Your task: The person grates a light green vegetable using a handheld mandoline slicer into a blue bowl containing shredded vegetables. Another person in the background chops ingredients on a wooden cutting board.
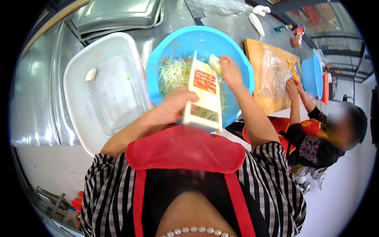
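Over a large blue plastic basin (pixel 170 41), my left hand (pixel 179 102) grips the side of a cream plastic grater (pixel 204 99) with an orange shredding plate. The grater leans over the basin, its lower end near my red apron. My right hand (pixel 230 71) holds a pale piece of vegetable (pixel 215 63) beside the grater's upper right edge; whether the two touch cannot be told. Pale green vegetable shreds (pixel 174 72) with some orange ones lie in the basin, partly hidden under the grater.
Left of the basin stands a white plastic tub (pixel 69 77) holding a white vegetable chunk (pixel 91 74). Metal trays (pixel 118 14), a cleaver (pixel 197 13) and a long white vegetable (pixel 256 24) lie farther back. At right, a co-worker's hands (pixel 293 87) touch a plastic bag on a wooden board (pixel 254 59).
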Demonstrator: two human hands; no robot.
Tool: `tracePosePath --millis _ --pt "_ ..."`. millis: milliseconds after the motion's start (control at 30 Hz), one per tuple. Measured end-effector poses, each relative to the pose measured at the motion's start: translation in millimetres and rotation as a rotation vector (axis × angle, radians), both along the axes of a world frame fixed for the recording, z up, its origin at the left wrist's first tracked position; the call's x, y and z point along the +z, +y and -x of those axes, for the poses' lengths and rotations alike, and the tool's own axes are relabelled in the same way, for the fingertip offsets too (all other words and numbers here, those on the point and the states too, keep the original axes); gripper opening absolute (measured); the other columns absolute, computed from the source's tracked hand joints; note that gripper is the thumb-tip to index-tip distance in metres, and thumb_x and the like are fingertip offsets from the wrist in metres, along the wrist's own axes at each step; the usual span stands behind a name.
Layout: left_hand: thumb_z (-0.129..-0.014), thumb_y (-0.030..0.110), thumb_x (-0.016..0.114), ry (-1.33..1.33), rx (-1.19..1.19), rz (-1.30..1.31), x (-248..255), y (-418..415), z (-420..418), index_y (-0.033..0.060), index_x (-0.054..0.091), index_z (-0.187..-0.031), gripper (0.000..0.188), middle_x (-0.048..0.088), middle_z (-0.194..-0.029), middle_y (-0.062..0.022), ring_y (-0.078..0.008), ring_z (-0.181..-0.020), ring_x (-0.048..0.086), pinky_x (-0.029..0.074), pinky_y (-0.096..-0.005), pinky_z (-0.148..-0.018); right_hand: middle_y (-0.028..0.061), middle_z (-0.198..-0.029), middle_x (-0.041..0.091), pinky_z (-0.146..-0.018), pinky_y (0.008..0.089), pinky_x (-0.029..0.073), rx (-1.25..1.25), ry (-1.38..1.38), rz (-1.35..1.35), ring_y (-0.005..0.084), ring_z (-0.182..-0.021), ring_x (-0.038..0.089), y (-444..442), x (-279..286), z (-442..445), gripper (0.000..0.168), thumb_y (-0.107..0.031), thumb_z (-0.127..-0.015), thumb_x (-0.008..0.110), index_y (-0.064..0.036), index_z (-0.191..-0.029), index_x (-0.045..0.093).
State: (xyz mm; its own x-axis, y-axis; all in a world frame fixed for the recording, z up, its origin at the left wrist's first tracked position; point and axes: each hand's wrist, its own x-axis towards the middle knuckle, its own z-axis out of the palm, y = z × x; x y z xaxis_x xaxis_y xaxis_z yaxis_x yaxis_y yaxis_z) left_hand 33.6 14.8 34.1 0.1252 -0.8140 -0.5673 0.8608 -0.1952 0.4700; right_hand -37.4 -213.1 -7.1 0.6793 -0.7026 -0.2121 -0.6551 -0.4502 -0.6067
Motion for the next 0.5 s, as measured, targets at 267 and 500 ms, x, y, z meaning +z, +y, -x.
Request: tracePosePath --millis 267,500 --pt "-0.082 0.017 0.051 0.457 0.044 0.189 -9 18 -66 -0.0018 0.054 -0.098 0.025 0.047 -0.050 0.0000 -0.0146 -0.040 0.044 0.051 -0.0354 -0.054 0.0069 -0.061 0.048 -0.059 0.0327 0.045 -0.157 -0.624 -1.312 0.0175 -0.054 0.044 -15 28 42 0.042 -0.035 -0.092 0.032 -0.004 -0.105 0.056" --pt "-0.080 0.016 0.053 0.363 0.096 0.128 -3 15 -52 -0.0026 0.054 -0.099 0.026 0.050 -0.055 -0.0006 -0.0144 -0.046 0.049 0.054 -0.0375 -0.057 0.0109 -0.089 0.059 -0.061 0.0319 0.043 -0.093 -0.868 -1.662 0.0166 -0.062 0.046 8 38 68 0.047 -0.040 -0.093 0.037 -0.004 -0.120 0.052"
